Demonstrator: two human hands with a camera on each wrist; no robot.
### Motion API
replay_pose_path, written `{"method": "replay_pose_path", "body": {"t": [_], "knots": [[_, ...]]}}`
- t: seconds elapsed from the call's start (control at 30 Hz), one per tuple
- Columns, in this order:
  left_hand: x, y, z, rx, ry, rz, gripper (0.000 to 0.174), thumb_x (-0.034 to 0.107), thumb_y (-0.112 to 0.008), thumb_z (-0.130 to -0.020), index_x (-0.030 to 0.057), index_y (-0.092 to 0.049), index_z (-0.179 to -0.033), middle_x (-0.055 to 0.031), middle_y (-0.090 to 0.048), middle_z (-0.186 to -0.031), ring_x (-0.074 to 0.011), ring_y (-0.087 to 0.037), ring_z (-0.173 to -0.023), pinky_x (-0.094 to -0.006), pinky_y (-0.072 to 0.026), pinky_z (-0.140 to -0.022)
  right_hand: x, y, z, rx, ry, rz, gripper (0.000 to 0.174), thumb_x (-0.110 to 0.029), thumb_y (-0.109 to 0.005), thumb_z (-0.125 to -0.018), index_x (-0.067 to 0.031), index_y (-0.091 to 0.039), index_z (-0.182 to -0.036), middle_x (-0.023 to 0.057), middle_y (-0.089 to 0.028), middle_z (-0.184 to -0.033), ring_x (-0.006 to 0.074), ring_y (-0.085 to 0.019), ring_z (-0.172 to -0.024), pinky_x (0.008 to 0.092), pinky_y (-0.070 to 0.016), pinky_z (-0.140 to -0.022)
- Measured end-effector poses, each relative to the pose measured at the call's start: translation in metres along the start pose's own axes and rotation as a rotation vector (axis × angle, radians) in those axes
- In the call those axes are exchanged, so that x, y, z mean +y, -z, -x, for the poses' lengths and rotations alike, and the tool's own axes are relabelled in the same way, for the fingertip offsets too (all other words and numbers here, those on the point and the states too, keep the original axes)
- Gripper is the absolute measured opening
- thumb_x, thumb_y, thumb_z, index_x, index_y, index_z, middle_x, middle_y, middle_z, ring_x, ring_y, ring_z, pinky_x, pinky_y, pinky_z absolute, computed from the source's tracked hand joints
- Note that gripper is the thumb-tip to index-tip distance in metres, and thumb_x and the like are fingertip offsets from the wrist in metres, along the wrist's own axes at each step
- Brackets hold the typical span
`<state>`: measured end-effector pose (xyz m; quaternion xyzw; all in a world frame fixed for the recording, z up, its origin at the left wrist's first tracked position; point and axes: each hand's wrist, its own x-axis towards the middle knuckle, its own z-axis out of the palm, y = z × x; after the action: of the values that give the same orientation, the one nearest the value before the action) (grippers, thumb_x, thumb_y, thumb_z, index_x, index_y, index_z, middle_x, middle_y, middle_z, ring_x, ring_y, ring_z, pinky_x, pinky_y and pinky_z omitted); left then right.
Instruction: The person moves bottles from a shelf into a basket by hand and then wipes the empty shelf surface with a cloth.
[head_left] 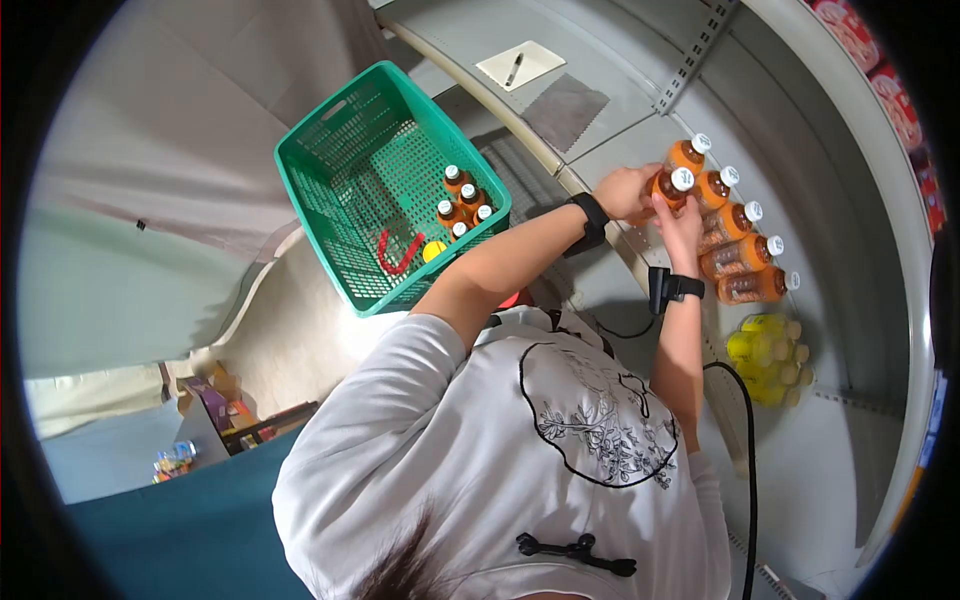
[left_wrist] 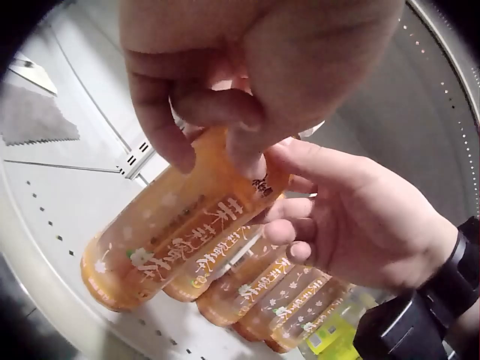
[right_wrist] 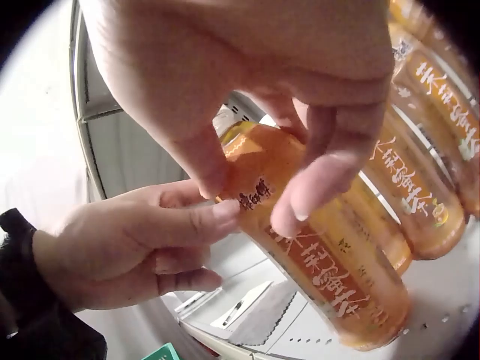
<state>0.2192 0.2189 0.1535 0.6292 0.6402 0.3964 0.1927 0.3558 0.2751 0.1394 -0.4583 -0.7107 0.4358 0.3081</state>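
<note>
One orange-drink bottle point(head_left: 670, 189) with a white cap is held by both hands over the shelf. In the left wrist view, my left hand point(left_wrist: 255, 67) grips the upper part of this bottle point(left_wrist: 169, 229) with curled fingers, its thumb against the side. My right hand point(right_wrist: 247, 67) pinches the same bottle point(right_wrist: 322, 259) near its shoulder in the right wrist view. In the head view the left hand point(head_left: 628, 192) and right hand point(head_left: 680, 228) are close together. Beside them stands a row of similar orange bottles point(head_left: 737, 258); the held one overlaps them.
Left of the hands is a green basket point(head_left: 320, 235) with several orange bottles point(head_left: 450, 213), a yellow item point(head_left: 434, 251) and a red handle-like strip point(head_left: 390, 262). Yellow-green bottles point(head_left: 762, 360) stand past the orange row. A grey cloth point(head_left: 565, 112) and a pen point(head_left: 514, 69) on paper lie farther back.
</note>
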Motion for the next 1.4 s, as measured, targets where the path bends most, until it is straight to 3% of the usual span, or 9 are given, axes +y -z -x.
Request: {"method": "replay_pose_path", "body": {"t": [0.1,0.27,0.57,0.7,0.9,0.93,1.3,1.37,1.4], "knots": [[-0.001,-0.001,0.011,0.085,-0.03,0.027,0.052,0.017,-0.063,-0.071,0.0057,-0.045,-0.119,-0.0194,-0.059,-0.098,-0.0378,-0.057,-0.084,-0.0419,-0.0461,-0.076,-0.008,-0.001,0.011,-0.015,0.003,-0.131,0.032,-0.022,-0.068,-0.075,0.0007,-0.055,-0.094,0.0084,-0.063,-0.08,0.0112,-0.06,-0.061,0.0232,-0.0479,-0.049],[0.019,0.019,0.029,0.248,-0.007,0.094,0.052,0.02,-0.065,-0.071,0.0046,-0.047,-0.118,-0.02,-0.059,-0.099,-0.037,-0.058,-0.085,-0.0409,-0.0468,-0.074,-0.042,0.0,0.021,-0.001,0.097,-0.105,0.031,-0.02,-0.066,-0.077,-0.0011,-0.056,-0.1,0.007,-0.063,-0.082,0.0088,-0.058,-0.065,0.0223,-0.0485,-0.048],[0.044,0.084,0.071,0.371,0.077,0.089,0.054,0.023,-0.069,-0.069,0.0036,-0.049,-0.115,-0.0209,-0.06,-0.088,-0.0383,-0.057,-0.08,-0.0388,-0.0472,-0.07,-0.092,-0.021,0.028,-0.296,0.12,-0.234,0.044,-0.013,-0.064,-0.08,0.0008,-0.048,-0.118,0.0057,-0.061,-0.097,0.0071,-0.058,-0.077,0.0187,-0.0458,-0.054],[0.043,0.1,0.094,0.423,0.179,0.055,0.055,0.022,-0.07,-0.068,0.003,-0.049,-0.115,-0.0215,-0.06,-0.088,-0.0392,-0.057,-0.081,-0.0393,-0.0471,-0.069,-0.101,-0.041,0.034,-0.42,0.213,-0.25,0.046,-0.013,-0.064,-0.08,0.001,-0.047,-0.12,0.0068,-0.061,-0.096,0.0054,-0.058,-0.074,0.0175,-0.0451,-0.052],[0.034,0.113,0.117,0.497,0.231,0.018,0.054,0.018,-0.07,-0.067,0.0035,-0.049,-0.115,-0.0204,-0.06,-0.092,-0.0388,-0.056,-0.084,-0.0391,-0.0463,-0.07,-0.111,-0.069,0.04,-0.511,0.168,-0.265,0.046,-0.017,-0.066,-0.078,0.002,-0.049,-0.117,0.0068,-0.062,-0.092,0.0035,-0.056,-0.066,0.0172,-0.0445,-0.049],[0.036,0.117,0.119,0.454,0.306,0.037,0.053,0.016,-0.069,-0.067,0.0042,-0.049,-0.115,-0.0199,-0.059,-0.094,-0.0381,-0.056,-0.086,-0.0384,-0.0462,-0.071,-0.112,-0.072,0.04,-0.514,0.191,-0.246,0.047,-0.017,-0.066,-0.078,0.0022,-0.049,-0.117,0.0066,-0.062,-0.09,0.0031,-0.056,-0.064,0.0172,-0.0444,-0.049],[0.006,0.143,0.149,0.582,0.332,0.016,0.054,0.009,-0.069,-0.065,0.0036,-0.049,-0.115,-0.0185,-0.06,-0.095,-0.0356,-0.057,-0.09,-0.0363,-0.0465,-0.073,-0.13,-0.122,0.04,-0.613,0.261,-0.215,0.05,-0.018,-0.068,-0.076,0.0055,-0.048,-0.115,0.0078,-0.063,-0.086,0.0016,-0.052,-0.057,0.0179,-0.0437,-0.047],[0.01,0.157,0.157,0.584,0.46,-0.002,0.054,0.008,-0.069,-0.065,0.0033,-0.049,-0.115,-0.0178,-0.06,-0.095,-0.0343,-0.06,-0.082,-0.0354,-0.047,-0.069,-0.137,-0.137,0.04,-0.647,0.272,-0.19,0.048,-0.019,-0.069,-0.075,0.0055,-0.05,-0.112,0.0084,-0.063,-0.086,0.0017,-0.053,-0.059,0.0175,-0.0433,-0.048],[0.002,0.16,0.162,0.62,0.428,-0.008,0.053,0.008,-0.069,-0.065,0.0032,-0.05,-0.115,-0.0171,-0.061,-0.095,-0.0318,-0.06,-0.068,-0.0346,-0.0467,-0.063,-0.139,-0.146,0.039,-0.657,0.266,-0.187,0.048,-0.019,-0.069,-0.075,0.0055,-0.05,-0.112,0.0084,-0.063,-0.086,0.0017,-0.053,-0.059,0.0175,-0.0433,-0.048]]}}
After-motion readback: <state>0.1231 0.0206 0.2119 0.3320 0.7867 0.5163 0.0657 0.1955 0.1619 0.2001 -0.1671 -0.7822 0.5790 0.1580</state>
